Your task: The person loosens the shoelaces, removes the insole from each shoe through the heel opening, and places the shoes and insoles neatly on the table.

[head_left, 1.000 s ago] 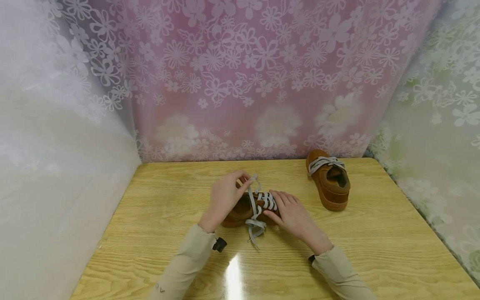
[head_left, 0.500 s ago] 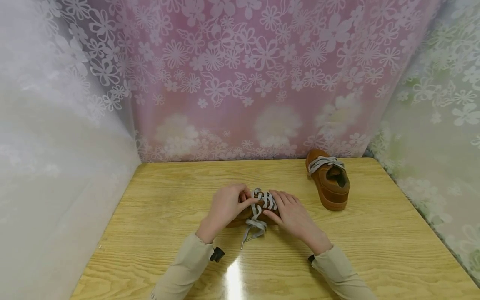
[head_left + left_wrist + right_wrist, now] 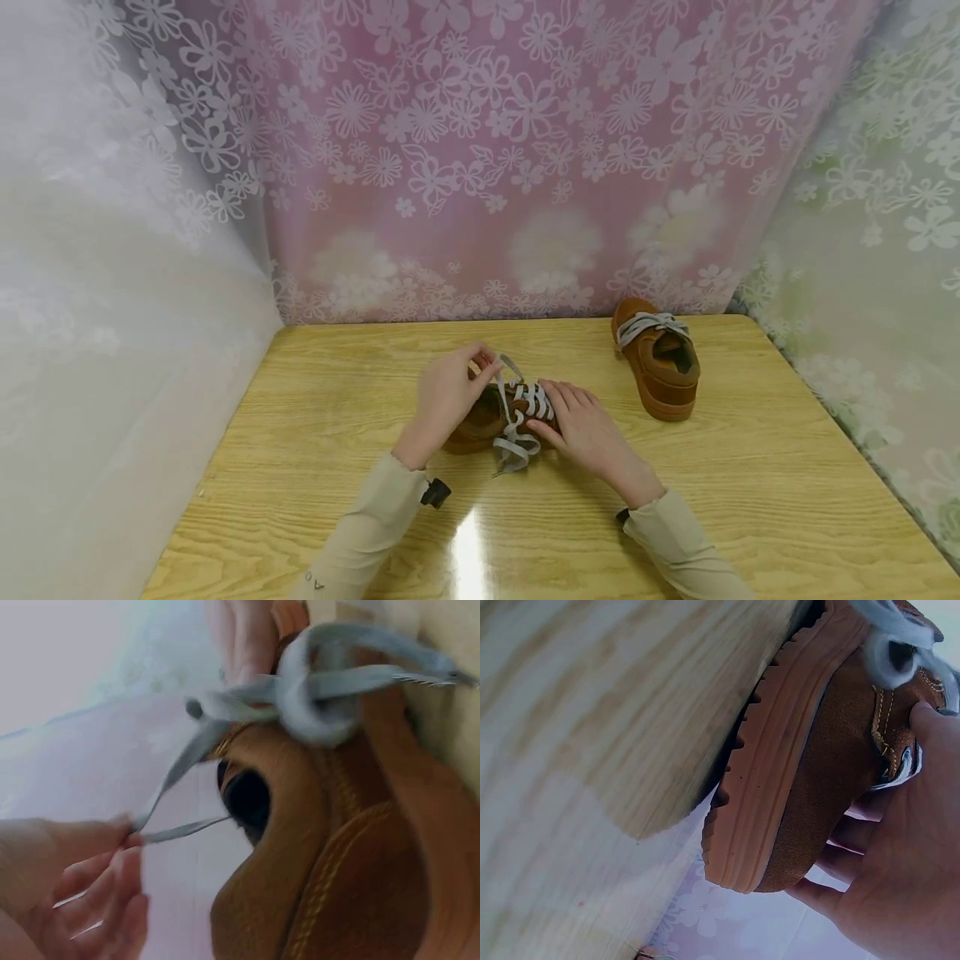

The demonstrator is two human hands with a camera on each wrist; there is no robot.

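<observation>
A brown suede shoe (image 3: 468, 435) with a pale grey shoelace (image 3: 504, 398) stands on the table, its toe toward the right. My left hand (image 3: 444, 396) pinches one stretch of the lace between thumb and fingertips, above the shoe's opening. In the left wrist view, the lace (image 3: 177, 766) runs taut to those fingertips from two sides. A loose loop of lace hangs over the near side of the shoe. My right hand (image 3: 588, 433) holds the toe end, thumb on the near side and fingers across the top. The right wrist view shows the ridged sole (image 3: 769, 780) along the table.
A second brown shoe (image 3: 669, 385), its grey lace tied, stands at the back right of the wooden table (image 3: 337, 400). A pink flowered curtain (image 3: 450, 167) hangs behind the table, with pale sheets on both sides.
My left hand dips toward the shoe, then rises back up and away with the lace pulled into a raised loop. The hanging lace end shifts. My right hand keeps its place.
</observation>
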